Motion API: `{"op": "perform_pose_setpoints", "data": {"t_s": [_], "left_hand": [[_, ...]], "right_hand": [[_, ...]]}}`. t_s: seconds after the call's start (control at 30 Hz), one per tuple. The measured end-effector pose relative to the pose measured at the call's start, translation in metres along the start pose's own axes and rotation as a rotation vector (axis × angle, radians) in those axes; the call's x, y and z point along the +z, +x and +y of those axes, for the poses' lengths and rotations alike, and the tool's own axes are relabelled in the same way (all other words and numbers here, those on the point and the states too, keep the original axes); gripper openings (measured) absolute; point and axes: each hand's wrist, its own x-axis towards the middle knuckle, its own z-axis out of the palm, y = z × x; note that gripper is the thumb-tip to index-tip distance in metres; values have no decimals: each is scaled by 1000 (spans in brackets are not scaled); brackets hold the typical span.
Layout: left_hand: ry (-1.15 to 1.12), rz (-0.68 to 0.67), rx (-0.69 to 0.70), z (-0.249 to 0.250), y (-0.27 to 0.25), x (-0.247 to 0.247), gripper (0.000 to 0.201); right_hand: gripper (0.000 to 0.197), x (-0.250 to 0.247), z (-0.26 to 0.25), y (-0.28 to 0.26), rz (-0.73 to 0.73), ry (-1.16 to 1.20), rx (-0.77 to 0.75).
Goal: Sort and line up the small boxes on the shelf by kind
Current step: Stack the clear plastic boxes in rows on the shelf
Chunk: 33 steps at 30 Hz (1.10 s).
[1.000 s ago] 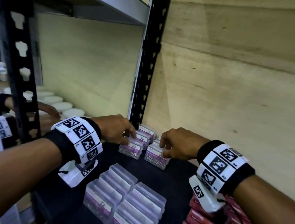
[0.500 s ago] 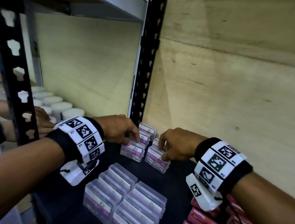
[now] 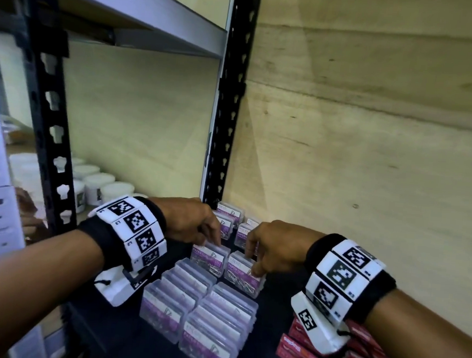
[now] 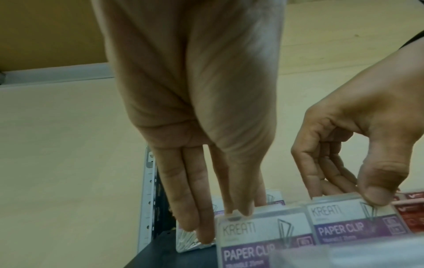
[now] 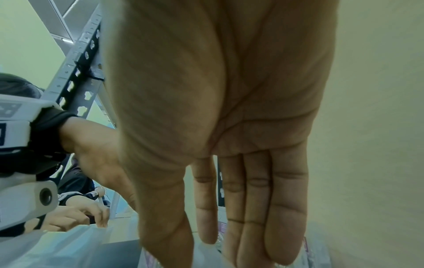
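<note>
left hand (image 3: 189, 220): over the left paper clip box (image 3: 209, 258), fingers (image 4: 238, 192) pointing down onto its top edge, thumb on the near side; pinches the box by its top.
right hand (image 3: 274, 245): over the right paper clip box (image 3: 245, 275), fingers behind it, thumb on its front top corner; pinches the box.
held boxes: clear plastic, purple "PAPER CLIP" label, standing upright side by side on the black shelf (image 3: 273, 300), close together; cannot tell if they touch.
front block (image 3: 199, 311): two rows of the same clear boxes packed front to back, just in front of the two held ones.
back group (image 3: 233, 215): more paper clip boxes behind the hands, near the black upright post (image 3: 228, 121), partly hidden.
red boxes (image 3: 298, 356): stacked at the right front of the shelf, under the right wrist, apart from the clear block.
white tubs (image 3: 99, 182): lined up on the next bay to the left, beyond the post.
wrists: black bands with white marker tiles on both.
other person's hand (image 5: 80, 215): seen in the right wrist view, low left, beyond the rack.
wall: pale wooden panel behind and to the right of the shelf.
</note>
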Motion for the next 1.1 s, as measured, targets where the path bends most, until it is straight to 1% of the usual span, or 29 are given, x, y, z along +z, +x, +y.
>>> {"op": "perform_pose_setpoints", "data": {"t_s": [0.1,0.33,0.83,1.1], "left_hand": [[29,-23,16,7,-8,-2,25],[84,-78,-3,19,-22,-3,27],[78,-71,-20,27,-37,3,27],[69,-88,-28,32,-43,6,29]], "right_hand": [[33,2,-3,-8,4,22,-9],[35,3,-8,-23,-13,45,-26],[35,5,-18,-42,-35,51,-17],[35,7,-20,-49,-46,62,-21]]}}
